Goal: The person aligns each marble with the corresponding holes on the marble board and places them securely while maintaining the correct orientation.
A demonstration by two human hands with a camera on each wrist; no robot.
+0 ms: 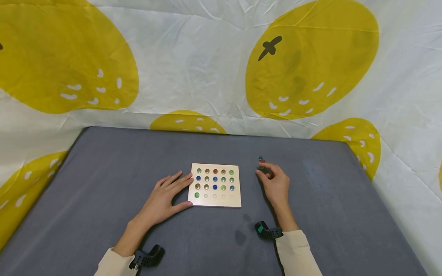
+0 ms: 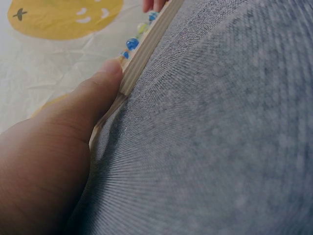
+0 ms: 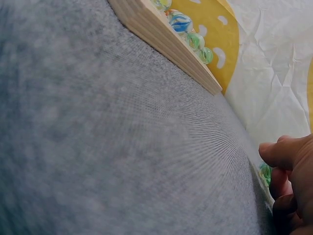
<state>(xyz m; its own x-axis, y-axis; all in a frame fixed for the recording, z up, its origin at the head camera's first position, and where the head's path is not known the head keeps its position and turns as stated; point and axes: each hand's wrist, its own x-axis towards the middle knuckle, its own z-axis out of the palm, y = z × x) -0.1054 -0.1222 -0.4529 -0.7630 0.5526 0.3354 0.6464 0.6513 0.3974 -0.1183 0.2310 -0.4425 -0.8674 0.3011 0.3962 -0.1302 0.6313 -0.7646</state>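
Note:
A pale wooden board (image 1: pixel 228 197) lies flat on the grey cloth, with rows of glass marbles (image 1: pixel 215 179) in its round hollows. The front row holds one green marble (image 1: pixel 197 195) at its left end; the other hollows there are bare. My left hand (image 1: pixel 160 201) rests against the board's left side, fingers extended, with the thumb at the near corner. Right of the board, my right hand (image 1: pixel 276 184) has bent fingers around a green marble (image 3: pixel 265 174); whether they pinch it is unclear. Just beyond those fingertips lies a blue marble (image 1: pixel 260 158) beside a red marble (image 1: pixel 263 161).
Grey cloth (image 1: pixel 138 153) covers the table. Behind it hangs a white curtain (image 1: pixel 193 57) with large yellow fruit shapes. A black band is on each wrist, the left band (image 1: pixel 150 257) and the right band (image 1: pixel 267 230). Dark spots (image 1: pixel 240 237) mark the cloth.

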